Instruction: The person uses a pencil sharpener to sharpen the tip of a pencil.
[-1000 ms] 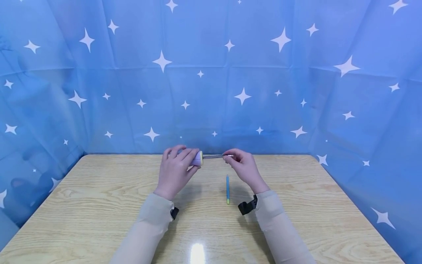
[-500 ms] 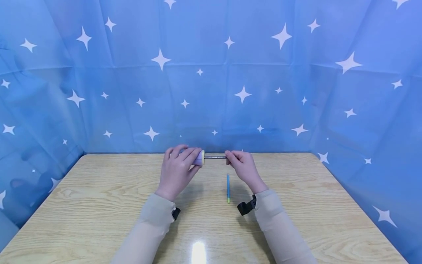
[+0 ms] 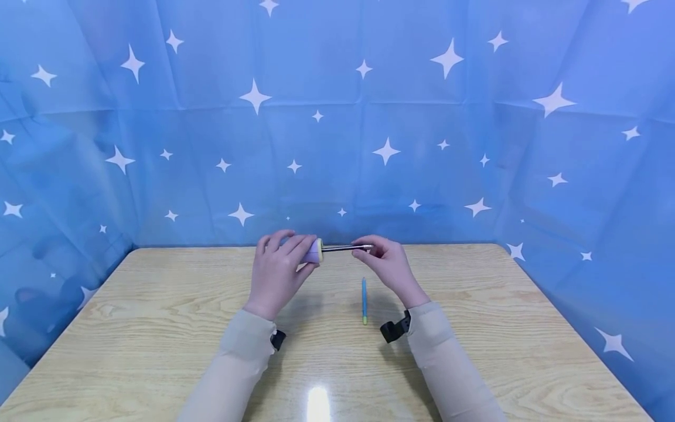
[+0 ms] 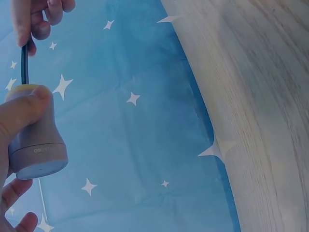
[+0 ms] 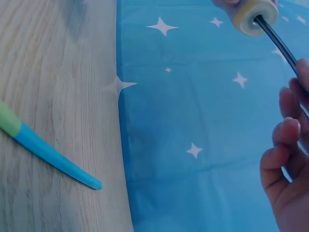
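Note:
My left hand [image 3: 276, 272] grips a small purple pencil sharpener [image 4: 37, 128] with a pale yellow rim [image 5: 256, 17], held sideways above the far part of the table. A dark pencil [image 3: 340, 248] has one end in the hole in the middle of that rim. Thumb and fingers of my right hand [image 3: 389, 264] pinch the pencil toward its other end, to the right of the sharpener. Below the right hand, a blue pencil [image 3: 364, 299] with a light green end lies on the tabletop.
The wood-grain table [image 3: 158, 328] reaches back to a blue curtain [image 3: 316, 187] with white stars, which also hangs at both sides. A black wrist camera [image 3: 394, 329] sits at the right cuff, near the blue pencil.
The right hand's fingers roll on the dark pencil: the thumb moved forward over it at half a second ago and is back again now. Sharpener and pencil shift slightly; the blue pencil stays put.

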`<state>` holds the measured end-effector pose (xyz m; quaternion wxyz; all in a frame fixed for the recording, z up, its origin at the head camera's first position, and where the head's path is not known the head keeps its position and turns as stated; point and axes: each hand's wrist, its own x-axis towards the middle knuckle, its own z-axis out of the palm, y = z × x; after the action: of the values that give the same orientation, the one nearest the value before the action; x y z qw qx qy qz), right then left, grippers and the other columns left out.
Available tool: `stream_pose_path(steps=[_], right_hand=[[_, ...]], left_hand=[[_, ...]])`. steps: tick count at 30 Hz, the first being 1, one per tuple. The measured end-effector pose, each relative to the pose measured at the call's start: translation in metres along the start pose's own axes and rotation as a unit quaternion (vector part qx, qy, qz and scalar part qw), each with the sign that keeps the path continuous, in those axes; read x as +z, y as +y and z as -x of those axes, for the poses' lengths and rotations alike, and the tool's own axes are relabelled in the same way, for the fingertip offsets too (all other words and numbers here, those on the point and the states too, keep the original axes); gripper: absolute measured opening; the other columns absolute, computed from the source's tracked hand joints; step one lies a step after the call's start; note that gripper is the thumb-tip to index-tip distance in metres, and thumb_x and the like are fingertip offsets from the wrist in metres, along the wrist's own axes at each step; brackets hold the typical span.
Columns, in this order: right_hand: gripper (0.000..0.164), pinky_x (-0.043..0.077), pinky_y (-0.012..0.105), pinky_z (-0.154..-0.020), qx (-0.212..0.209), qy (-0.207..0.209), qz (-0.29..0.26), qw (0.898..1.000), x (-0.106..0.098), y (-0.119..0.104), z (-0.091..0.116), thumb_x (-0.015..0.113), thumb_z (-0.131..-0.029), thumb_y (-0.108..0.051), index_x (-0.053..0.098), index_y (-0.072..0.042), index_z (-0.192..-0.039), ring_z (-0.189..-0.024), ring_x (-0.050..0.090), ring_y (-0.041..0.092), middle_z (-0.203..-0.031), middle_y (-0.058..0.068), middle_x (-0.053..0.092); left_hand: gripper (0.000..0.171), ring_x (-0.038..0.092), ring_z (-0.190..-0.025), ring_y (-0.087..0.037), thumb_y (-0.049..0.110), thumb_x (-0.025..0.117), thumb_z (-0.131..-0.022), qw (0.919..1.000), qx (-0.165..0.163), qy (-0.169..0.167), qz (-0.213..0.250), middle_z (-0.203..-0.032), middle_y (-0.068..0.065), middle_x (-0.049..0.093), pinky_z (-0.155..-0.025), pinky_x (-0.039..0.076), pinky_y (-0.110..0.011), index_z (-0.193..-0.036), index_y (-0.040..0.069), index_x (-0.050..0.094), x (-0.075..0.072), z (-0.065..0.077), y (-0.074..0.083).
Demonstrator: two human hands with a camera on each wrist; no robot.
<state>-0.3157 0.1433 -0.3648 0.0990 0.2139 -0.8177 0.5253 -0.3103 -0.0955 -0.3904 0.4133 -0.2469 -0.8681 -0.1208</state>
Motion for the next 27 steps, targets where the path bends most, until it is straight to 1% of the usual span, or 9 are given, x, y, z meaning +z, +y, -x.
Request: stream_pose_path(steps=[4, 10, 12, 15, 17, 20, 22, 25, 27], right_hand=[[0.019, 0.038, 0.029, -0.054, -0.006, 0.005, 0.014, 1.0, 0.0, -0.001, 0.001, 0.066, -0.093, -0.013, 0.072, -0.003, -0.108, -0.054, 0.041, 0.016, -0.068, 0.011, 0.056], [0.016, 0.044, 0.03, -0.058, -0.008, 0.003, 0.023, 1.0, 0.0, -0.002, 0.002, 0.064, -0.094, -0.012, 0.073, -0.001, -0.101, -0.062, 0.055, 0.017, -0.082, 0.012, 0.067], [0.016, 0.043, 0.029, -0.057, -0.009, 0.003, 0.023, 1.0, 0.001, -0.002, 0.002, 0.062, -0.095, -0.011, 0.073, 0.0, -0.097, -0.06, 0.053, 0.016, -0.079, 0.012, 0.066], [0.022, 0.04, 0.032, -0.057, -0.002, 0.006, 0.014, 1.0, 0.003, 0.011, -0.002, 0.058, -0.098, -0.015, 0.072, -0.002, -0.087, -0.052, 0.043, 0.014, -0.071, 0.014, 0.062], [0.028, 0.04, 0.034, -0.065, 0.0, 0.007, 0.001, 1.0, 0.004, 0.022, -0.006, 0.056, -0.1, -0.018, 0.069, -0.004, -0.079, -0.048, 0.036, 0.015, -0.064, 0.012, 0.057], [0.038, 0.038, 0.038, -0.077, 0.007, 0.005, -0.017, 1.0, 0.004, 0.033, -0.008, 0.054, -0.101, -0.026, 0.065, -0.007, -0.07, -0.047, 0.035, 0.018, -0.057, 0.007, 0.051], [0.042, 0.036, 0.039, -0.083, 0.01, 0.0, -0.027, 1.0, 0.003, 0.035, -0.009, 0.054, -0.1, -0.031, 0.064, -0.007, -0.067, -0.049, 0.038, 0.02, -0.056, 0.009, 0.05], [0.041, 0.04, 0.037, -0.07, 0.014, -0.006, -0.031, 0.999, 0.002, 0.035, -0.009, 0.055, -0.099, -0.036, 0.067, -0.007, -0.072, -0.053, 0.042, 0.024, -0.062, 0.014, 0.054], [0.034, 0.042, 0.034, -0.065, 0.014, -0.007, -0.029, 0.999, 0.001, 0.035, -0.009, 0.059, -0.097, -0.035, 0.072, -0.007, -0.083, -0.057, 0.047, 0.028, -0.071, 0.014, 0.061]], left_hand=[[0.05, 0.052, -0.114, -0.025, 0.027, 0.085, -0.075, 1.0, 0.004, 0.003, -0.001, -0.113, 0.0, 0.069, -0.094, 0.037, -0.047, -0.122, 0.017, 0.069, 0.0, 0.002, -0.002], [0.048, 0.052, -0.114, -0.025, 0.024, 0.083, -0.077, 0.9999, 0.012, 0.004, -0.001, -0.113, -0.001, 0.069, -0.094, 0.037, -0.047, -0.123, 0.016, 0.068, -0.001, 0.003, 0.0], [0.048, 0.052, -0.114, -0.026, 0.022, 0.083, -0.077, 0.9999, 0.015, 0.008, 0.001, -0.113, -0.002, 0.069, -0.094, 0.037, -0.047, -0.123, 0.015, 0.068, -0.002, 0.002, 0.0], [0.048, 0.053, -0.113, -0.026, 0.021, 0.083, -0.077, 0.9996, 0.023, 0.016, 0.004, -0.113, -0.003, 0.069, -0.094, 0.037, -0.047, -0.122, 0.015, 0.068, -0.001, 0.002, 0.002], [0.047, 0.053, -0.113, -0.026, 0.021, 0.083, -0.077, 0.9994, 0.028, 0.02, 0.005, -0.113, -0.003, 0.069, -0.094, 0.038, -0.047, -0.122, 0.014, 0.068, -0.001, 0.001, 0.002], [0.047, 0.053, -0.113, -0.027, 0.022, 0.083, -0.077, 0.9992, 0.034, 0.022, 0.003, -0.113, -0.002, 0.07, -0.094, 0.038, -0.048, -0.121, 0.015, 0.069, -0.001, 0.0, 0.003], [0.048, 0.053, -0.113, -0.026, 0.023, 0.084, -0.076, 0.9991, 0.036, 0.022, 0.002, -0.113, -0.002, 0.07, -0.094, 0.038, -0.048, -0.121, 0.015, 0.069, -0.001, 0.0, 0.004], [0.047, 0.053, -0.113, -0.026, 0.023, 0.084, -0.076, 0.9992, 0.036, 0.019, 0.001, -0.112, -0.002, 0.07, -0.094, 0.038, -0.048, -0.121, 0.016, 0.069, 0.0, 0.0, 0.003], [0.047, 0.053, -0.114, -0.026, 0.024, 0.084, -0.076, 0.9993, 0.033, 0.017, 0.0, -0.112, -0.002, 0.07, -0.094, 0.038, -0.048, -0.121, 0.015, 0.069, 0.0, 0.0, 0.002]])
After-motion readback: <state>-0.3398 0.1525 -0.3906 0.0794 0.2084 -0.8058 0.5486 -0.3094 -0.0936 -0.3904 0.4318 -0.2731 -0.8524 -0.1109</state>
